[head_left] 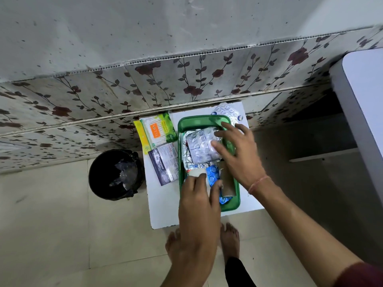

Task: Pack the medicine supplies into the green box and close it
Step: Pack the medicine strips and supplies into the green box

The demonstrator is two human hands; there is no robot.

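Observation:
The open green box (199, 121) sits on a small white table (163, 206). Inside it lie silver blister strips (201, 146), a blue blister strip (213, 176) and a brown cardboard roll (228, 181). My right hand (238, 154) lies flat on the silver strips, fingers spread, pressing them down. My left hand (199, 193) is at the box's near left corner, its fingers around a white roll (196, 172). Another silver blister strip (227, 112) lies behind the box. Left of the box are a green cotton-bud pack (157, 129) and a dark leaflet pack (164, 162).
A black waste bin (115, 175) lined with a bag stands on the floor left of the table. A tiled wall with a flower pattern (186, 79) runs behind. A white surface edge (362, 104) is at the right. My bare feet (229, 241) are below the table.

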